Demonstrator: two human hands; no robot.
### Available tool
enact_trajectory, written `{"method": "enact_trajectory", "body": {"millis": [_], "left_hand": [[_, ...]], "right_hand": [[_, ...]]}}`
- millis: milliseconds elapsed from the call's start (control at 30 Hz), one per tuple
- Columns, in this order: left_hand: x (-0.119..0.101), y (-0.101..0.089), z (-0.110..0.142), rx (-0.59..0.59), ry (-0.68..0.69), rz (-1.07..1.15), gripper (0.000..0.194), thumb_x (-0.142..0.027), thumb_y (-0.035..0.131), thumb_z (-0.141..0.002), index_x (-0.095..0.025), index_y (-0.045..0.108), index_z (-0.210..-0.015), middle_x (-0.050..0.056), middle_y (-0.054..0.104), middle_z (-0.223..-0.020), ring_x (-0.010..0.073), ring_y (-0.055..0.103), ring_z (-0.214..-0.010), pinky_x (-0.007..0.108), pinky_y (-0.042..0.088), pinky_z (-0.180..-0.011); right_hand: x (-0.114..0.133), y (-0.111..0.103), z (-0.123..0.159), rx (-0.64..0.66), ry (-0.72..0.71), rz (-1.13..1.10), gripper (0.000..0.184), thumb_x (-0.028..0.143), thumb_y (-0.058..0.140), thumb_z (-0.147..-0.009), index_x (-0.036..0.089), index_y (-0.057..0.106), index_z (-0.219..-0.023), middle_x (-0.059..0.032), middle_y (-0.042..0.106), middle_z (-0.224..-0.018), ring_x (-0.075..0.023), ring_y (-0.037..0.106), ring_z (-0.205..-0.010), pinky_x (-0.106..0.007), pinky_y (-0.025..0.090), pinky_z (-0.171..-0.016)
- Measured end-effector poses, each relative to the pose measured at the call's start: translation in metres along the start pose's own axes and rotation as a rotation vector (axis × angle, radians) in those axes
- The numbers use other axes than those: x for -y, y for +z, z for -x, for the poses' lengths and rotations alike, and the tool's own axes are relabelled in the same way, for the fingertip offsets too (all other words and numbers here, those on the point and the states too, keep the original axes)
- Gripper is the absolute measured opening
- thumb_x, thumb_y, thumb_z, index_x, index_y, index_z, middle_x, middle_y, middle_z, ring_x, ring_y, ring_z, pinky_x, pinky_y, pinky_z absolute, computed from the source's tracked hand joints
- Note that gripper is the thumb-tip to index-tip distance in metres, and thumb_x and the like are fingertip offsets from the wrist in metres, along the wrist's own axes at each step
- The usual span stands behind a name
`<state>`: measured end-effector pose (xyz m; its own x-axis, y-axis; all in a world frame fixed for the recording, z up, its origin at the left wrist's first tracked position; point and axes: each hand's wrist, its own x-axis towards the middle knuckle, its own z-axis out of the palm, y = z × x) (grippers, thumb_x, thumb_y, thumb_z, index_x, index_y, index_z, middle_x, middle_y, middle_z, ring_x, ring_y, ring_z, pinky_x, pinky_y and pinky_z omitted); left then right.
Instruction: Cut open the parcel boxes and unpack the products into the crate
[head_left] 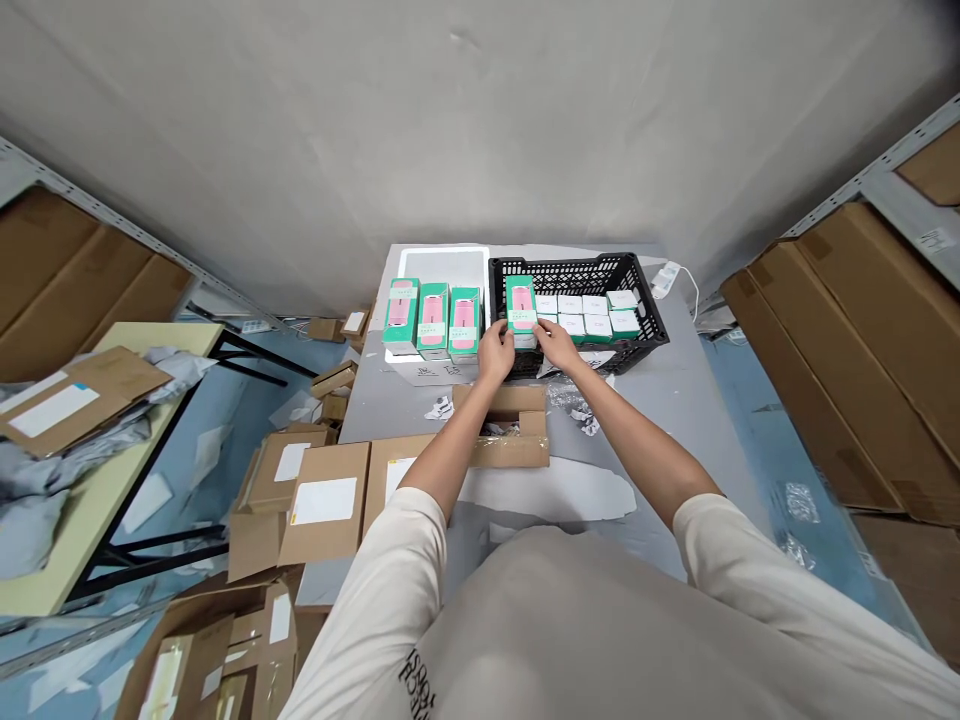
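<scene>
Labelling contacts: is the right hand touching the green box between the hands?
Touching. The head view shows the right hand with its fingertips against the green box's lower right edge.

Soft, even light, wide-angle stretch at edges, fine detail perhaps blurry.

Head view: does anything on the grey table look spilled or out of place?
Yes, crumpled paper scraps lie loose on the grey table left of the open carton, and more scraps with clear plastic to its right. They look like packing litter. The green box between the left hand and right hand shows no obvious damage.
</scene>
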<state>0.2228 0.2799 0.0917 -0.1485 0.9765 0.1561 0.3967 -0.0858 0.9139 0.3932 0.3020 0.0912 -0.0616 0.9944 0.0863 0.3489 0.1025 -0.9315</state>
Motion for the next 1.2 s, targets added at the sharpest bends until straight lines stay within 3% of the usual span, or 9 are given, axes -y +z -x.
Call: {"method": "enact_trajectory", "body": {"millis": [233, 467, 633, 733, 833, 933, 1067, 1200], "left_hand": [[-0.009, -0.005, 0.023, -0.018, -0.017, -0.026, 0.04, -0.019, 0.063, -0.091, -0.018, 0.062, -0.131, 0.015, 0.065, -0.129, 0.0286, 0.062, -0.122, 0.045, 0.047, -0.111], [-0.009, -0.034, 0.081, 0.0, -0.007, -0.065, 0.037, -0.016, 0.059, -0.092, -0.021, 0.062, -0.129, 0.012, 0.062, -0.132, 0.0247, 0.064, -0.114, 0.041, 0.05, -0.107], [0.014, -0.064, 0.141, 0.03, -0.046, -0.108, 0.035, -0.016, 0.056, -0.092, -0.02, 0.06, -0.127, 0.012, 0.061, -0.13, 0.0235, 0.065, -0.113, 0.04, 0.051, -0.104], [0.036, -0.081, 0.178, 0.019, -0.042, -0.22, 0.036, -0.015, 0.058, -0.089, -0.022, 0.059, -0.125, 0.012, 0.06, -0.129, 0.0266, 0.061, -0.121, 0.044, 0.047, -0.11], [0.058, -0.093, 0.21, -0.044, -0.073, -0.349, 0.038, -0.013, 0.061, -0.083, -0.023, 0.057, -0.12, 0.012, 0.058, -0.128, 0.0308, 0.053, -0.13, 0.048, 0.042, -0.113], [0.075, -0.097, 0.233, -0.06, -0.152, -0.397, 0.035, -0.01, 0.06, -0.081, -0.021, 0.055, -0.114, 0.013, 0.058, -0.125, 0.0307, 0.055, -0.127, 0.049, 0.042, -0.112], [0.081, -0.098, 0.256, 0.02, -0.266, -0.404, 0.029, -0.01, 0.06, -0.082, -0.022, 0.054, -0.108, 0.01, 0.06, -0.117, 0.0267, 0.06, -0.114, 0.045, 0.046, -0.105], [0.07, -0.095, 0.281, 0.054, -0.218, -0.405, 0.025, -0.012, 0.062, -0.083, -0.022, 0.057, -0.105, 0.011, 0.058, -0.122, 0.0259, 0.059, -0.117, 0.043, 0.045, -0.107]], "right_hand": [[0.002, -0.006, 0.022, 0.044, 0.0, 0.025, 0.039, 0.051, 0.057, -0.092, 0.02, 0.074, -0.11, -0.0089, 0.075, -0.103, -0.0286, 0.066, -0.107, -0.047, 0.055, -0.098], [-0.013, -0.015, 0.082, -0.013, 0.09, 0.068, 0.042, 0.048, 0.059, -0.089, 0.02, 0.07, -0.119, -0.0122, 0.071, -0.12, -0.028, 0.066, -0.112, -0.049, 0.05, -0.106], [-0.029, -0.01, 0.142, -0.067, 0.099, 0.087, 0.037, 0.043, 0.063, -0.083, 0.021, 0.067, -0.112, -0.0123, 0.069, -0.12, -0.0274, 0.065, -0.111, -0.046, 0.051, -0.102], [-0.038, -0.004, 0.183, -0.057, 0.156, 0.112, 0.037, 0.042, 0.064, -0.079, 0.022, 0.061, -0.11, -0.0093, 0.069, -0.117, -0.0235, 0.066, -0.093, -0.044, 0.054, -0.094], [-0.045, 0.004, 0.221, -0.005, 0.228, 0.166, 0.033, 0.04, 0.065, -0.076, 0.024, 0.055, -0.103, -0.0037, 0.069, -0.101, -0.0218, 0.066, -0.081, -0.04, 0.054, -0.084], [-0.05, 0.012, 0.25, 0.042, 0.283, 0.243, 0.029, 0.039, 0.066, -0.076, 0.027, 0.05, -0.096, 0.0005, 0.066, -0.083, -0.0239, 0.067, -0.08, -0.037, 0.051, -0.079], [-0.057, 0.018, 0.275, 0.062, 0.256, 0.275, 0.024, 0.036, 0.065, -0.077, 0.028, 0.047, -0.09, 0.0012, 0.066, -0.084, -0.0238, 0.068, -0.079, -0.036, 0.05, -0.077], [-0.061, 0.009, 0.294, 0.018, 0.199, 0.283, 0.019, 0.035, 0.061, -0.078, 0.028, 0.048, -0.089, 0.0008, 0.067, -0.085, -0.0237, 0.068, -0.078, -0.036, 0.05, -0.077]]}}
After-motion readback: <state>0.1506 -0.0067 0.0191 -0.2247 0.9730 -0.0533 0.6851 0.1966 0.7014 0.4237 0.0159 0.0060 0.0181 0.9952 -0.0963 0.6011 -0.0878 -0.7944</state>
